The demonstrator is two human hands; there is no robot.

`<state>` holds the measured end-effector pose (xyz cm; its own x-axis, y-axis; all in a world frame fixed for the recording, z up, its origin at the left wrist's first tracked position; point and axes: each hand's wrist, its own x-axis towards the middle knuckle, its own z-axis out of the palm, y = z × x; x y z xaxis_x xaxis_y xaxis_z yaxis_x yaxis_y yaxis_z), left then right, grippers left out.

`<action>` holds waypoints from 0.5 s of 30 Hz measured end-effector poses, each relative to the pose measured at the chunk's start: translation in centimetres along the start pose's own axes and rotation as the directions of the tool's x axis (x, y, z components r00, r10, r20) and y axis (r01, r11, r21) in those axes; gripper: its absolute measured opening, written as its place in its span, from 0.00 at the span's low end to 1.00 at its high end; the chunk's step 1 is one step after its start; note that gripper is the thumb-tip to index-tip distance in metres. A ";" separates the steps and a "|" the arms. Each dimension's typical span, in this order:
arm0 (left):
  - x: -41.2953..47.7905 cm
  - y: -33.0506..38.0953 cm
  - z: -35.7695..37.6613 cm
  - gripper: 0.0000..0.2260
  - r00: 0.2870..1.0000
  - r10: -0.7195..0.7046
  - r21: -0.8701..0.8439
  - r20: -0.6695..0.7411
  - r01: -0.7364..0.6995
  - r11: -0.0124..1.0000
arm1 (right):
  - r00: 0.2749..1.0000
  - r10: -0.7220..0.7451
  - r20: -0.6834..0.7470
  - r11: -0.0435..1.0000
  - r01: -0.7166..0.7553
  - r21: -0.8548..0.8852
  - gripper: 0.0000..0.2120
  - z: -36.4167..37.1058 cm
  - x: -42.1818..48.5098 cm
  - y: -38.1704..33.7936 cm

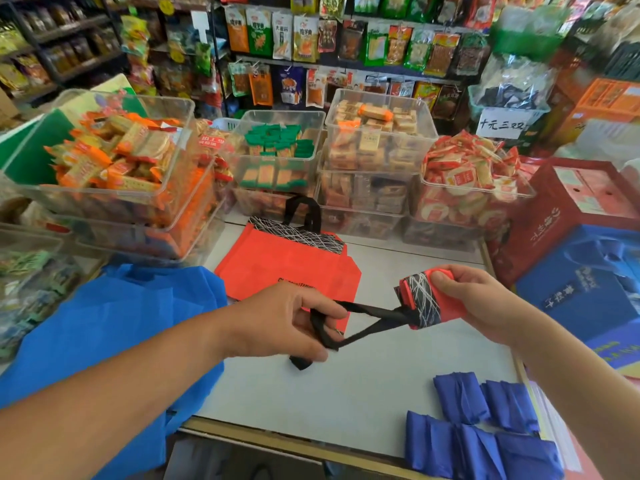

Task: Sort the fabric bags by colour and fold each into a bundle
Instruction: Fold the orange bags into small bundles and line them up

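Right hand [474,303] fingers curled round rolled red bundle [424,299] above table [363,393], left hand [277,323] pinching its black handle [367,313] (taut between hands), flat red bag [277,265] behind, blue bundles [485,427] front right, loose blue bags [121,323] left.

The bare left forearm reached in from the lower left, its wrist nearly straight. The left hand [284,323] showed its back to the camera, fingers curled and thumb tucked below, pinching the black strap [363,315]. The bare right forearm came in from the lower right. The right hand [474,303] was turned palm inward, thumb laid on top and fingers wrapped under the rolled red bundle [424,299]. Both were held apart above the bench [363,393], the strap stretched between them.
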<state>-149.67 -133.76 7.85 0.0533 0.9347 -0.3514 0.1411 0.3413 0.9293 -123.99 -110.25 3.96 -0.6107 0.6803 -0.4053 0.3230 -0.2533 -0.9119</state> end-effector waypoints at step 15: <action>-0.7 2.9 -2.3 0.10 0.890 0.352 0.822 0.290 -0.420 0.384 | 0.984 0.152 0.093 0.988 -0.151 -0.017 0.15 2.0 1.4 1.3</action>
<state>-151.61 -133.23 11.02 0.3841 0.9231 -0.0183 0.8443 -0.3432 0.4115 -125.89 -111.05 2.04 -0.6190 0.5673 -0.5432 0.4239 -0.3409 -0.8391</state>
